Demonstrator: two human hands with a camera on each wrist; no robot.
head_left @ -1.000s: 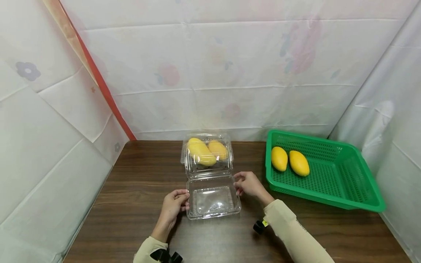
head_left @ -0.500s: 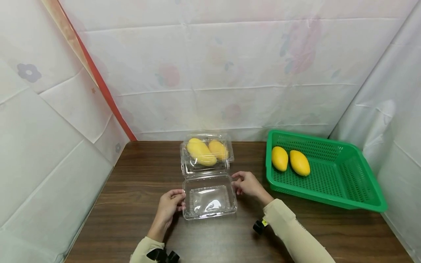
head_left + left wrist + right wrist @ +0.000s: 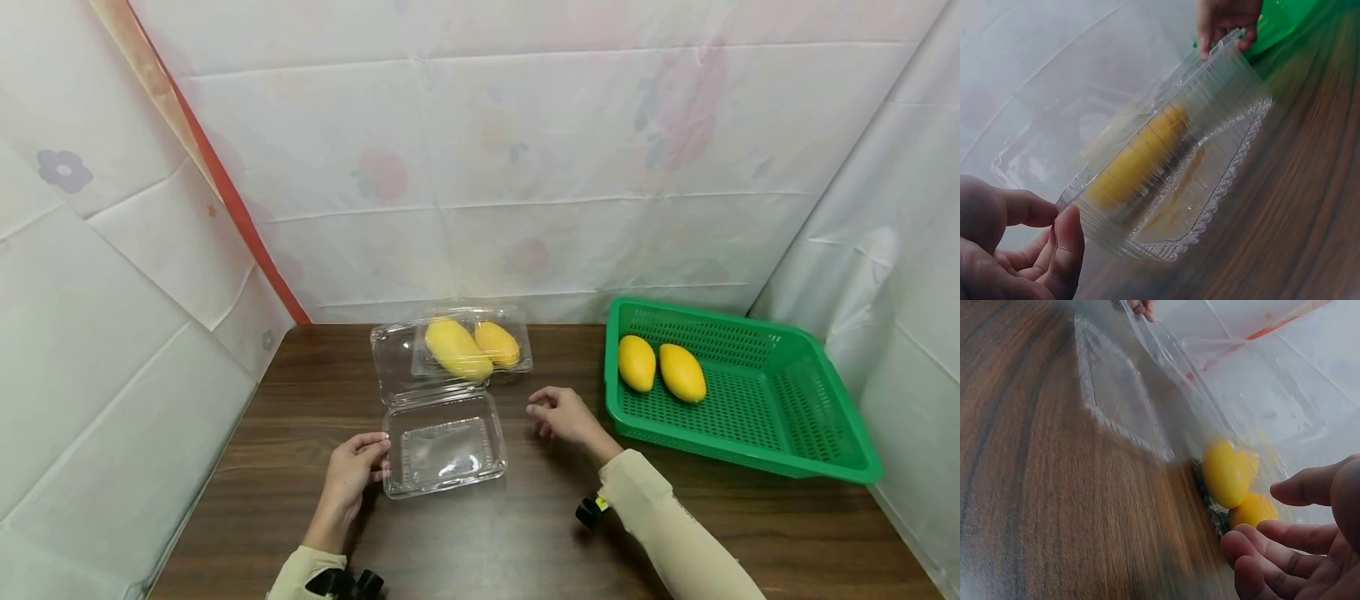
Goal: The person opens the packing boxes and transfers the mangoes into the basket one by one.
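My left hand (image 3: 351, 473) pinches the left rim of an open clear plastic clamshell container (image 3: 444, 454) between thumb and fingers, as the left wrist view also shows. The base holds nothing, and the lid (image 3: 401, 367) stands raised at its far side. Behind it, a second clear container (image 3: 525, 350) holds yellow mangoes (image 3: 459, 348), partly seen through the raised lid. To the right of the open clamshell, my right hand (image 3: 564, 414) hovers apart from it; in the right wrist view its thumb and fingers are spread with nothing between them.
A green perforated basket (image 3: 750, 454) stands on the right side of the wooden table (image 3: 300, 433), with two yellow mangoes (image 3: 682, 372) at its left end. White patterned sheets (image 3: 480, 167) enclose the back and sides.
The open clamshell has shifted left with my left hand and turned slightly, coming away from my right hand's fingers. My right hand has stayed nearly in place.
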